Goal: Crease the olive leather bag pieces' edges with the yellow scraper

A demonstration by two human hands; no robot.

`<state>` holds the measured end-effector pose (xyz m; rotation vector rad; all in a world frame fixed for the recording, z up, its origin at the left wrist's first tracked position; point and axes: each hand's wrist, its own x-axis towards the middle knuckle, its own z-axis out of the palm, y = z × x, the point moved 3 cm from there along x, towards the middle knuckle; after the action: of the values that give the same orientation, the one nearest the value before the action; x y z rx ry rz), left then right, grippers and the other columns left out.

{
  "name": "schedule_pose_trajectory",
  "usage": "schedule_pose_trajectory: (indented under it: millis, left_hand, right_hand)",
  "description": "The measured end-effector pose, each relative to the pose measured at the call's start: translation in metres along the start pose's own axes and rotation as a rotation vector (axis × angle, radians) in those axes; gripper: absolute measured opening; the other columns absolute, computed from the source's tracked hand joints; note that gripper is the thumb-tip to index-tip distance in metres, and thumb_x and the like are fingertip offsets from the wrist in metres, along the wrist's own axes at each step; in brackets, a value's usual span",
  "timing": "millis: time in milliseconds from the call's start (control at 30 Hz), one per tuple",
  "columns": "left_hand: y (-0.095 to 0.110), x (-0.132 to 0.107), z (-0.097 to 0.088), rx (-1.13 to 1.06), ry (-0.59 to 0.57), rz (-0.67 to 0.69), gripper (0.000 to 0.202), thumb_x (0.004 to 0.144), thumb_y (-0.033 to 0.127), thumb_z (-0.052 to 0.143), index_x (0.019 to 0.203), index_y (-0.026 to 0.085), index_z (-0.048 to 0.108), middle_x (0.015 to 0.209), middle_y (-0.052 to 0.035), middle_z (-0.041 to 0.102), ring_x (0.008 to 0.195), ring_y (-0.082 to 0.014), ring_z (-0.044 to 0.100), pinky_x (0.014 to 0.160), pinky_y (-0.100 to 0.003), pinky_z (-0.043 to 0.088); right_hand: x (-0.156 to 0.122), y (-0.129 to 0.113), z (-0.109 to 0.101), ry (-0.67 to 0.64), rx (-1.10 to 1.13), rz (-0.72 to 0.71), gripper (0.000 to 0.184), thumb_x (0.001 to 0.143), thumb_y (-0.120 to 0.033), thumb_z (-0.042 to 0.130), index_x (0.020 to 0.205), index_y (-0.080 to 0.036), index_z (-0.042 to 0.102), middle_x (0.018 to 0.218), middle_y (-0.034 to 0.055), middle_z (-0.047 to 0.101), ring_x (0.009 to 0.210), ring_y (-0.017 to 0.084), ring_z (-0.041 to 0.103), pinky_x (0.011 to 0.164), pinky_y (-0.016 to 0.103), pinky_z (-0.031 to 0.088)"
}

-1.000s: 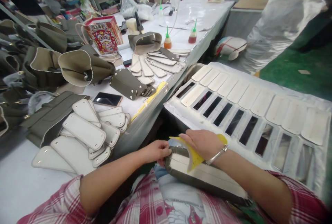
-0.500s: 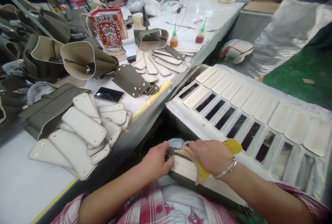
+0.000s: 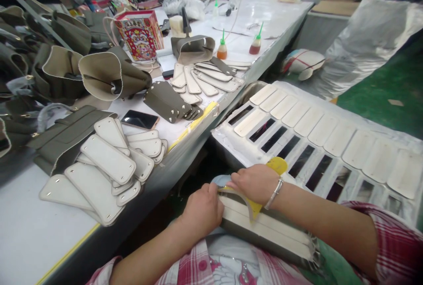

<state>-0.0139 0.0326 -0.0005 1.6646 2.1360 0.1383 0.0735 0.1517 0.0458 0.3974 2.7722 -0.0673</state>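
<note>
Taking the wearer's lap as the clock's centre, the white worktable [image 3: 20, 236] stretches from nine o'clock to twelve, the largest thing about. Next comes the slotted rack [image 3: 221, 141] from one to three o'clock, pale panels laid along its far side. At ten o'clock on the worktable, a loose pile of pale straps [image 3: 107, 161] leans by an olive bag [image 3: 77, 139]. The long olive-edged piece [image 3: 267, 228], pale on its upper face, lies over the lap, running from ten o'clock to four, below and between the hands. Across its ten o'clock part stands the yellow sheet [image 3: 276, 164], curved, gripped by the right hand [image 3: 256, 182] from above. The left hand [image 3: 205, 210] is curled closed on the piece's ten o'clock end, just beside the right; its fingertips are partly hidden. Smaller still, a phone [image 3: 140, 119] lies at eleven o'clock, and a bracelet [image 3: 275, 194] circles the right wrist.
</note>
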Motion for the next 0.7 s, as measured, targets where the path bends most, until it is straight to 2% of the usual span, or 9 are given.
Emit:
schedule_pose_trajectory:
  millis: [233, 467, 700]
  left_hand:
    - [0.0, -0.001, 0.004, -0.04, 0.056, -0.013, 0.008, 0.082, 0.023, 0.034, 0.083, 0.019, 0.041, 0.079, -0.0046, 0.052, 0.069, -0.0203, 0.055, 0.059, -0.029, 0.036]
    - [-0.003, -0.003, 0.004, -0.076, 0.061, -0.016, 0.008, 0.084, 0.023, 0.033, 0.08, 0.02, 0.039, 0.076, -0.0033, 0.05, 0.069, -0.019, 0.053, 0.059, -0.028, 0.034]
    - [-0.004, 0.0, 0.002, -0.117, 0.047, -0.012, 0.005, 0.082, 0.021, 0.035, 0.08, 0.021, 0.039, 0.078, -0.0033, 0.05, 0.07, -0.0187, 0.053, 0.061, -0.028, 0.035]
  right_hand:
    - [0.0, 0.002, 0.007, 0.013, 0.032, -0.016, 0.048, 0.092, -0.045, 0.024, 0.08, -0.017, 0.061, 0.072, 0.0081, 0.065, 0.066, 0.023, 0.063, 0.052, 0.027, 0.037]
    - [-0.001, 0.005, 0.001, -0.027, 0.051, -0.049, 0.048, 0.092, -0.044, 0.025, 0.082, -0.015, 0.061, 0.073, 0.01, 0.065, 0.068, 0.023, 0.063, 0.055, 0.028, 0.039]
    - [-0.024, -0.014, 0.01, -0.033, 0.154, 0.172, 0.044, 0.093, -0.04, 0.025, 0.083, -0.018, 0.062, 0.072, 0.0095, 0.066, 0.065, 0.024, 0.063, 0.053, 0.031, 0.043]
